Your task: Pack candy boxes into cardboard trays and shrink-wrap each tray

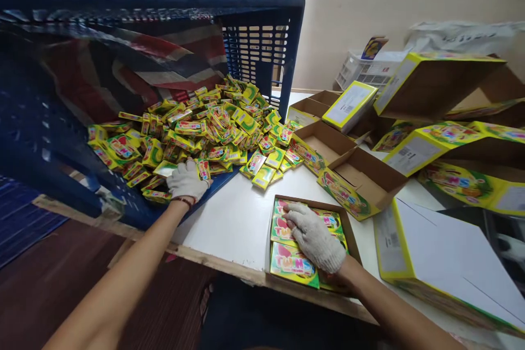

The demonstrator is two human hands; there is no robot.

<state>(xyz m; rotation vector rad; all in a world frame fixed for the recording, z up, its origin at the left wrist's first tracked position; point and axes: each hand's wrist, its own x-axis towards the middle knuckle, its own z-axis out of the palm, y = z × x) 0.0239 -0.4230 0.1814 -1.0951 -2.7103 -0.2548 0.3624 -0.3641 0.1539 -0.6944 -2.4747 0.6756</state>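
Note:
My left hand (186, 181), in a whitish knitted glove, is at the lower edge of a heap of small yellow gum packs (221, 126) spilling out of a tipped blue crate. One small gum pack (203, 169) sits between its thumb and fingers. My right hand (315, 235), gloved the same way, lies over an open cardboard display box (353, 235) at the table's front edge. Its fingers rest on flat green-and-yellow "TWINS" packs (291, 263) lying in the box. The palm hides part of those packs.
The blue crate (293, 54) lies on its side at left, with a striped sheet (172, 49) inside. Open display boxes (361, 175) crowd the right side of the white table (229, 224). A white basket (363, 68) stands by the wall.

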